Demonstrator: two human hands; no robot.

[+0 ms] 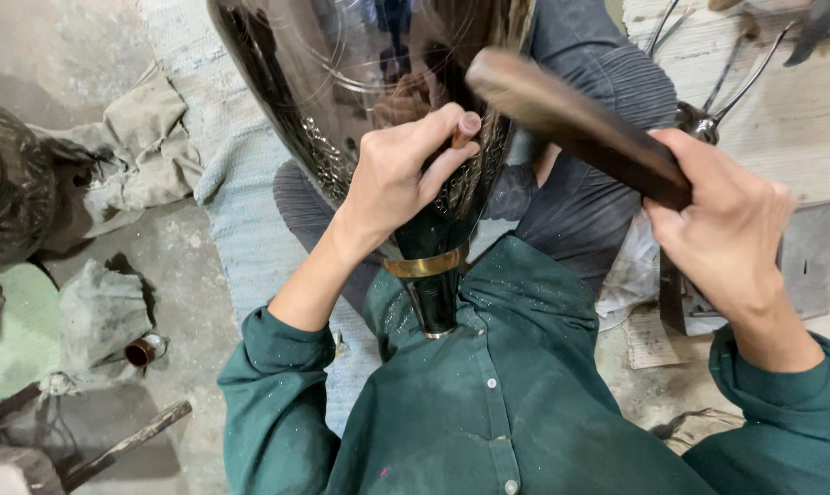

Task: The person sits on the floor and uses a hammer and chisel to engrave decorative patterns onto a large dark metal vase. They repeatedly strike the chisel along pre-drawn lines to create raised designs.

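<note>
We note the large polished dark metal vase point(360, 82) propped against our chest. Left hand point(397, 174) pinches a small chisel point(461, 136) on it; right hand point(722, 229) grips a dark wooden mallet point(571, 124) beside it.

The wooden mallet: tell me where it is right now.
In the head view, the wooden mallet is upper right of centre, gripped by the right hand, its head near the left hand resting on the shiny metal vase.

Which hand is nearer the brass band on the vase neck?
Left. The left hand rests on the vase just above the brass band; the right hand holds the mallet, off to the side.
</note>
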